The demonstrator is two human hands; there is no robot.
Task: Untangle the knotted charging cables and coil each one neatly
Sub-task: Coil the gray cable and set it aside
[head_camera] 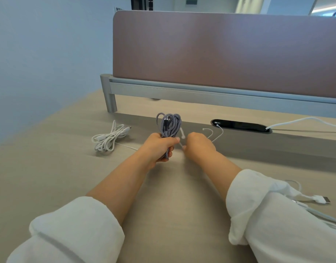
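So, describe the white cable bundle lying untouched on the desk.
Find the grey metal post of the brown divider panel. In front, on the beige desktop, lies the smooth white cable bundle; its grey braided neighbour is gripped in the left hand.

At the centre of the frame the left hand [159,147] grips a bundle of grey braided cable [169,124], its loops standing up above the fist. Just beside it the right hand [198,147] pinches a thin white cable [182,134] — more thin white line runs right toward a black slot [241,126] in the desk [172,186]. A coiled white cable [110,138] lies at centre left and a white plug [320,199] at lower right beside the sleeve [258,196] — a brown divider panel [220,50] fills the upper right.
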